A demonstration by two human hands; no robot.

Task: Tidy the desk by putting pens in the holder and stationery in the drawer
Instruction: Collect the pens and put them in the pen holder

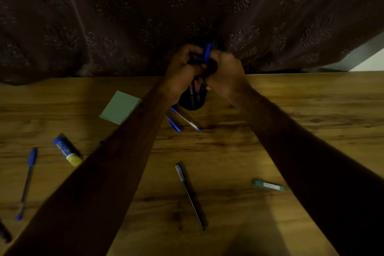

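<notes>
Nearest you on the wooden table [270, 131], a black pen [190, 194] lies at centre, a teal eraser [268, 185] to its right, a blue pen [26, 183] and a glue stick [67, 151] to the left. Farther on, a green note pad [120, 107] and two blue-capped pens [180, 119] lie just before the black holder [192, 103]. Above it, your left hand [180, 68] and right hand [225, 72] press together, clutching a blue pen cap [207, 52], against a dark curtain [124, 16].
</notes>
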